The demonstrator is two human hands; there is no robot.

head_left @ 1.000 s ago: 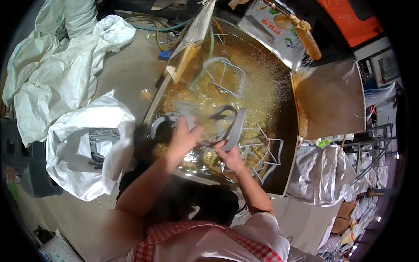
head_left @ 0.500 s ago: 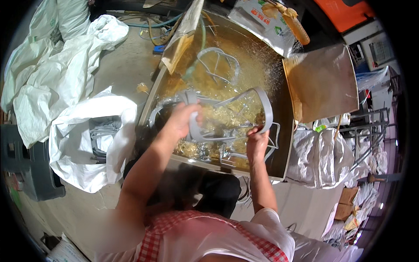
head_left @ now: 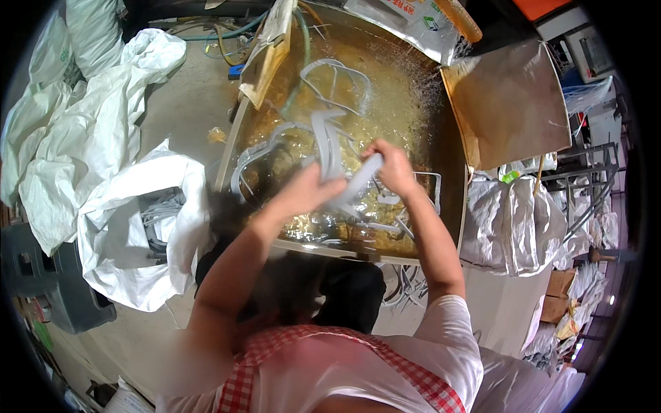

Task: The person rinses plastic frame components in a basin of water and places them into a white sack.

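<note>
Over a tank (head_left: pixel 330 252) of yellowish, bubbling water, my left hand (head_left: pixel 306 191) is closed on a light grey curved frame (head_left: pixel 328 146), which stands tilted and blurred by motion. My right hand (head_left: pixel 391 168) is closed around a grey band (head_left: pixel 361 180) just to the right. Blur hides whether this band belongs to the same frame or to a second one. Another grey frame (head_left: pixel 365 93) floats toward the far side of the water. A further grey frame (head_left: pixel 242 168) lies at the tank's left, and thin grey pieces sit near the front rim.
Left of the tank stands an open white sack (head_left: pixel 103 241) with grey parts inside. Beyond it lie crumpled white sacks (head_left: pixel 89 144). A brownish board (head_left: pixel 509 103) rises at the tank's right edge, above another white sack (head_left: pixel 509 227). Grey parts (head_left: pixel 407 286) lie on the floor below the tank.
My right hand has moved up and left, nearer my left hand. The held frame has turned from lying broad across the water to a steeper tilt. The view has shifted slightly.
</note>
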